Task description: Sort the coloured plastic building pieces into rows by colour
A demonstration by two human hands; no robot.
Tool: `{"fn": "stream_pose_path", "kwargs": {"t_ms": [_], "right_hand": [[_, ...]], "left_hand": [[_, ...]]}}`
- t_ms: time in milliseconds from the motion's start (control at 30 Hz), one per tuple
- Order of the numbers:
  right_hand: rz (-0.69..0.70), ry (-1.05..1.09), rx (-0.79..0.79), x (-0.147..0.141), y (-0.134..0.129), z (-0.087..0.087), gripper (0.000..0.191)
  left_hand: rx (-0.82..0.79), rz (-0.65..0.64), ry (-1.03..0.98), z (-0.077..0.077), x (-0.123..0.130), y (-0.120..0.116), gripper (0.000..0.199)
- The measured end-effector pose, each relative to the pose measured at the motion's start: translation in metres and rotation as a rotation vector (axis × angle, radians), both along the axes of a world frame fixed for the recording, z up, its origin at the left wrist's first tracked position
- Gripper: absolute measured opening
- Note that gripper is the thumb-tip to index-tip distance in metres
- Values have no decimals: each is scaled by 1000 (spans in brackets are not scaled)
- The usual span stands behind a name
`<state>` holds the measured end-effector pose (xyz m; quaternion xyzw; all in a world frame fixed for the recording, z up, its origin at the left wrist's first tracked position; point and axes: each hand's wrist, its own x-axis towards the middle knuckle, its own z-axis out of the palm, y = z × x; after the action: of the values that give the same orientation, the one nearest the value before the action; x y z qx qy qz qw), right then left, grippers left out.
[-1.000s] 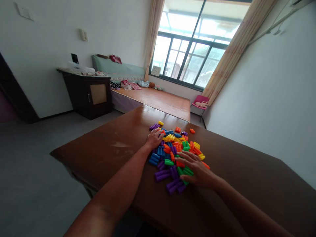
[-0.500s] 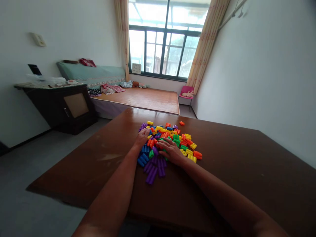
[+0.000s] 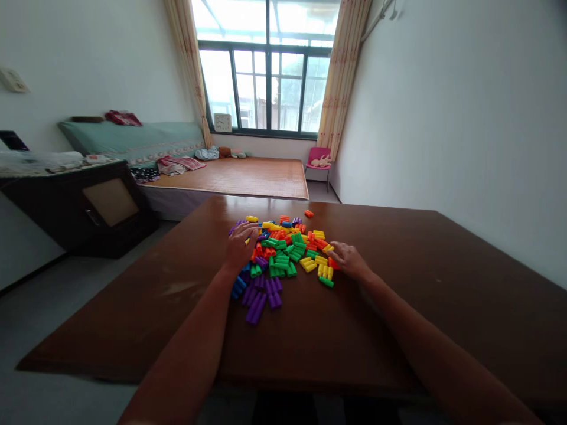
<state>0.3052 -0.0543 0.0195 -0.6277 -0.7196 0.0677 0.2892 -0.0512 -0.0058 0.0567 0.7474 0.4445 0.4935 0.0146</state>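
Observation:
Coloured plastic pieces lie in a loose pile on the brown table point(image 3: 425, 283). Green pieces point(image 3: 281, 262) fill the middle, purple pieces point(image 3: 257, 307) the near side, and yellow pieces point(image 3: 325, 271) the right part. My left hand point(image 3: 240, 245) rests over the pile's left side, fingers apart, near blue and red pieces. At the right edge my right hand point(image 3: 348, 258) has its fingers spread, touching or just beside yellow and orange pieces. Its fingertips partly cover an orange piece point(image 3: 333, 264).
One orange piece point(image 3: 309, 213) lies apart at the back. Beyond the table are a bed point(image 3: 257, 177), a pink chair point(image 3: 318, 159) and a window. A dark cabinet point(image 3: 110, 203) stands at the left.
My right hand has moved right, from the middle of the pile to its right edge, uncovering green pieces. My left hand stays over the left side. The view has turned slightly right.

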Motion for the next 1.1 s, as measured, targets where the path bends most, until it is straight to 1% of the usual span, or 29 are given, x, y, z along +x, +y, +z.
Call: {"fn": "stream_pose_path", "kwargs": {"t_ms": [67, 100, 200, 267, 300, 367, 433, 467, 533, 633, 700, 733, 800, 867, 933, 1000, 1033, 1100], "right_hand": [[20, 36, -61, 2, -5, -6, 44], [61, 98, -88, -3, -6, -7, 44], [271, 443, -159, -24, -7, -9, 44], [383, 666, -178, -31, -6, -9, 46], [387, 738, -177, -29, -6, -10, 45], [301, 810, -168, -18, -3, -14, 42], [170, 842, -159, -2, 1, -18, 36], [120, 852, -153, 7, 3, -20, 33], [67, 872, -139, 19, 6, -23, 29], [65, 862, -123, 24, 9, -24, 26], [88, 828, -110, 21, 9, -24, 25], [101, 807, -100, 20, 8, -25, 24], [124, 771, -78, 18, 9, -26, 24], [134, 741, -65, 18, 10, -28, 24], [134, 719, -62, 19, 11, -30, 24], [131, 703, -65, 20, 12, -31, 25], [129, 697, -68, 21, 12, -31, 25], [127, 679, -69, 21, 11, -32, 26]], "left_hand": [[15, -27, 85, -1, 8, -4, 31], [15, -33, 120, -2, 10, -4, 30], [9, -35, 182, -3, 10, -3, 29], [2, -35, 206, 3, 8, -2, 29], [-6, -36, 214, 8, 8, -3, 29], [-37, -61, 232, 19, 15, -13, 29], [-82, -148, 278, 28, 35, -32, 30], [-104, -218, 324, 30, 49, -46, 30], [-135, -387, 476, 28, 84, -77, 29], [-150, -516, 683, 13, 135, -121, 36], [-156, -572, 785, 1, 157, -136, 41], [-160, -573, 816, -4, 162, -138, 42], [-160, -528, 847, -11, 164, -132, 42], [-153, -449, 864, -13, 156, -119, 41], [-150, -371, 887, -11, 141, -105, 41], [-152, -293, 899, -6, 121, -98, 43], [-155, -252, 894, -4, 110, -98, 43], [-165, -165, 863, 0, 86, -105, 42]]}}
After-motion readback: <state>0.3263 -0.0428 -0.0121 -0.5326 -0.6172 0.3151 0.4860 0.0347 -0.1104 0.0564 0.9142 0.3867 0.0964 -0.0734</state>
